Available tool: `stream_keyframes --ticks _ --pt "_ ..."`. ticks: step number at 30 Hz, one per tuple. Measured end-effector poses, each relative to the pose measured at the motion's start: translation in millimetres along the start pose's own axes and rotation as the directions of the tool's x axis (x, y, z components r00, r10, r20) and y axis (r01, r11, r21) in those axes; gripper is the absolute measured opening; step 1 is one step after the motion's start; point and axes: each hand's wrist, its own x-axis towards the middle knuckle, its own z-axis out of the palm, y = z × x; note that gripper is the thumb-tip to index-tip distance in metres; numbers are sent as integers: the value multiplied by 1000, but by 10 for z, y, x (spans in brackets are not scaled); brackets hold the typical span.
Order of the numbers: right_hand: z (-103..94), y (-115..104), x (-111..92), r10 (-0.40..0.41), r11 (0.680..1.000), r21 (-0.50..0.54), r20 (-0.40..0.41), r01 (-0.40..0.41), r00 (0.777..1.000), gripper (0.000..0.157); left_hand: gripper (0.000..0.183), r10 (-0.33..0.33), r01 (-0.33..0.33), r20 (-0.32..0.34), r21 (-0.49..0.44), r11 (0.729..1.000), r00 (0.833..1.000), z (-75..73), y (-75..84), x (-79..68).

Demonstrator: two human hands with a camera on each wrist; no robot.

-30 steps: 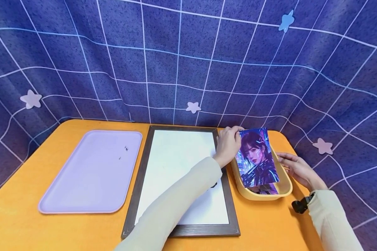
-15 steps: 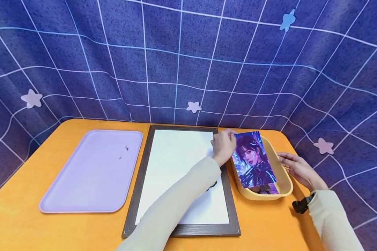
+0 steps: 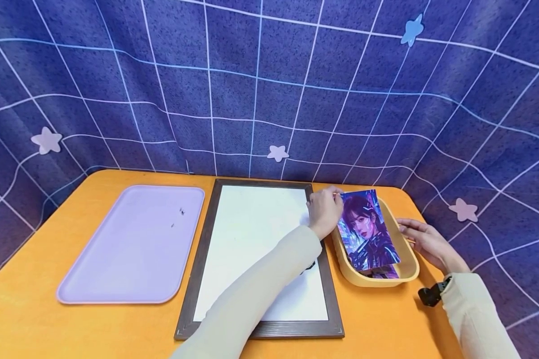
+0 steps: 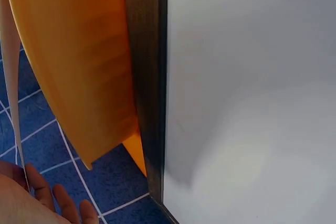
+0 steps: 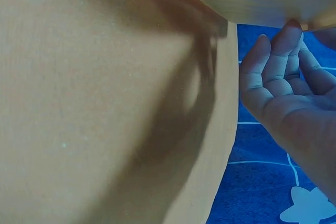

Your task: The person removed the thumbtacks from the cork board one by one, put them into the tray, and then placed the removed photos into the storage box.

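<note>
My left hand (image 3: 325, 212) pinches the top left corner of a glossy art print (image 3: 370, 234) showing a dark-haired figure in blue and purple. In the left wrist view the print (image 4: 9, 72) appears nearly edge-on, its end between thumb and fingers. It slants over a yellow plastic basket (image 3: 373, 281), covering much of its opening. A second print (image 3: 386, 272) peeks out inside, below the first. On the basket's right side, my right hand (image 3: 428, 242) rests with loosely bent fingers at the outer wall. In the right wrist view, fingertips (image 5: 294, 27) touch the basket's underside edge.
A white board (image 3: 251, 249) in a dark wooden frame lies left of the basket, under my left forearm. Farther left is a lilac tray (image 3: 126, 249) with small dark specks. Behind the orange table (image 3: 22, 319) hangs a blue grid-patterned curtain (image 3: 233, 89) with stars.
The left hand shifts the print left over the basket, then back to the right, ending slightly lower than at first. The right hand stays beside the basket.
</note>
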Motion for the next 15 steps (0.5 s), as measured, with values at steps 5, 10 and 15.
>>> stream_keyframes --ticks 5,10,15 --pt "-1 6 3 -6 1000 17 7 6 1000 23 18 2 -2 6 5 1000 1000 14 1 -1" --pt "-6 14 -3 -43 998 54 32 41 999 25 18 46 -47 44 9 999 998 40 -23 -12" --pt "-2 8 -8 -48 997 70 43 45 998 26 20 115 -123 129 57 991 985 46 -59 -35"
